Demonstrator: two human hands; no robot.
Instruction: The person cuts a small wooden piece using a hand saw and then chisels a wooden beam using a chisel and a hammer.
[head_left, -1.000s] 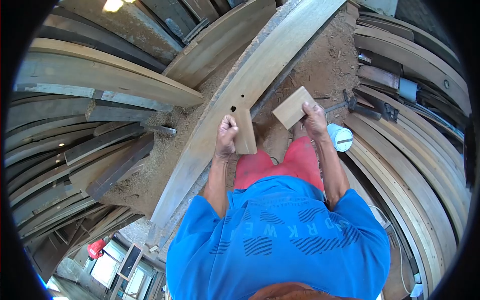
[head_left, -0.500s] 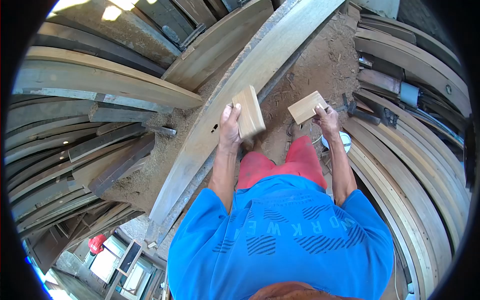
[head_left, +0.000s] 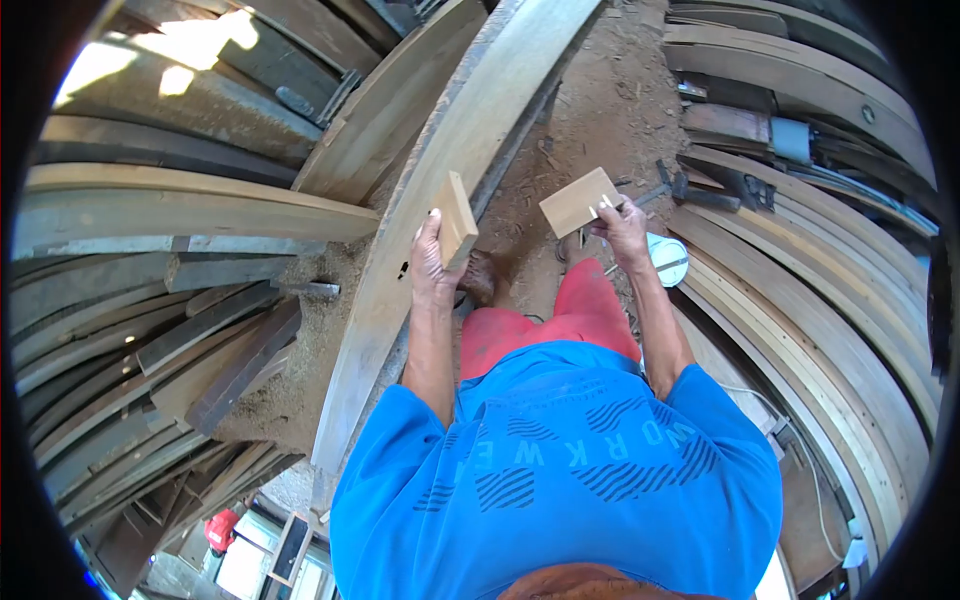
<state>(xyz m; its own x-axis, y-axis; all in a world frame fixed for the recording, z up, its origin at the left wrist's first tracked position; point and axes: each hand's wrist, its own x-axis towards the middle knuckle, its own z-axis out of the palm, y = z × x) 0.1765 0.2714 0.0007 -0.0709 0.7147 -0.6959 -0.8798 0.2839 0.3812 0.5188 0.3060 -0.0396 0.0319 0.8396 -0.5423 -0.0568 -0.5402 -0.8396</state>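
Note:
My left hand [head_left: 433,262] is closed round a thick light-wood block [head_left: 455,220], tilted so that its narrow edge shows, above the long plank. In my right hand [head_left: 622,230] a flat rectangular wood piece [head_left: 578,203] is gripped at its right corner, its broad face toward the camera. The two pieces are apart. Beneath my left hand runs a long pale plank [head_left: 470,125] with a small dark hole near the wrist.
A white bucket [head_left: 668,262] stands beside my right forearm. A hammer-like tool [head_left: 705,194] lies beyond it. Stacked boards [head_left: 820,330] line the right, and more boards [head_left: 190,215] fill the left. Sawdust covers the ground [head_left: 600,100]. A person in red [head_left: 221,530] is far off at lower left.
The block in my left hand has turned from face-on to edge-on. My right hand has moved slightly left with its wood piece. The whole view has shifted a little.

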